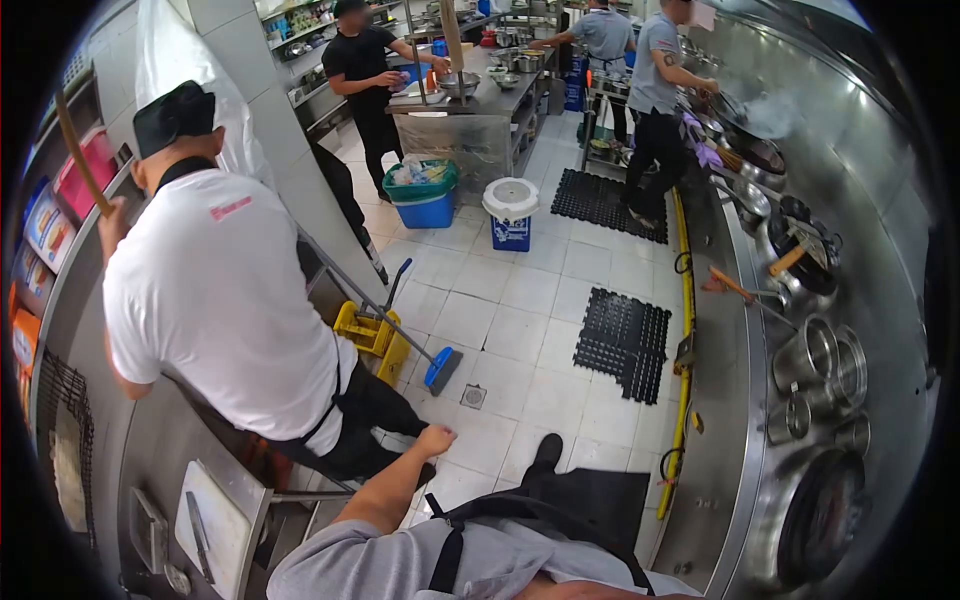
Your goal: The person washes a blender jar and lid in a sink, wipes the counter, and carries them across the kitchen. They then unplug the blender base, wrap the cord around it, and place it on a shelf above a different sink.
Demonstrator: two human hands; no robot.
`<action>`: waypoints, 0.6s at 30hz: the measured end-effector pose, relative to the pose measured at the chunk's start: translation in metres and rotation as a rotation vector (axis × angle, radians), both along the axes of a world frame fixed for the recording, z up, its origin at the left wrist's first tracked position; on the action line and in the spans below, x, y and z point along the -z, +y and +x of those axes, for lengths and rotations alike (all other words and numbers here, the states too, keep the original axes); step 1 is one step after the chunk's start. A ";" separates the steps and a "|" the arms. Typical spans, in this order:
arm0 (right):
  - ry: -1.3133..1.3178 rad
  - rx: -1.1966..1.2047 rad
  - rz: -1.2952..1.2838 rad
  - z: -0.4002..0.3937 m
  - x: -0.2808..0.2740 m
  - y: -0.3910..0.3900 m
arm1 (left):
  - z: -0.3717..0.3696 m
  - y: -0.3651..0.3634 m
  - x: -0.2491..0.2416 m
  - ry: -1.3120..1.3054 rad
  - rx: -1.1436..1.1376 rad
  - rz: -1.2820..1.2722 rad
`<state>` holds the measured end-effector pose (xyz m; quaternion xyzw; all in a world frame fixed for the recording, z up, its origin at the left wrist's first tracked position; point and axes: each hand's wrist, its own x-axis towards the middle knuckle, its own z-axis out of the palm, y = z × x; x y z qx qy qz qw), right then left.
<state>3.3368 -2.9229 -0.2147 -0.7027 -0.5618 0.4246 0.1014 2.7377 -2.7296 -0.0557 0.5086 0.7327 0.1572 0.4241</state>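
Note:
My left hand (435, 440) hangs over the tiled floor at the end of my bent arm, its fingers curled in and nothing showing in them. Close by is the dark trouser leg of a co-worker in a white T-shirt (230, 310). A blue-headed floor brush (442, 371) lies just beyond my hand, its long handle slanting up to the left. Behind it stands a yellow mop bucket (372, 335). My right hand is out of view; my dark apron (590, 510) and one shoe (546, 455) show below.
Black rubber mats (625, 345) lie on the floor. Along the right wall runs a steel counter with pots (805, 350) and a yellow pipe (685, 400). A lidded blue-and-white bucket (511, 215) and a blue bin (422, 210) stand ahead. Several people work farther off.

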 end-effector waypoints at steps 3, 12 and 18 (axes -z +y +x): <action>0.119 0.201 -0.272 0.020 0.006 0.113 | 0.024 0.089 -0.038 -0.143 -0.140 0.055; 0.013 0.047 -0.476 0.030 -0.030 0.509 | -0.016 0.127 -0.043 -0.081 -0.607 -0.097; 0.253 0.210 -0.213 -0.104 -0.147 0.754 | -0.019 0.073 -0.008 -0.120 -0.754 -0.621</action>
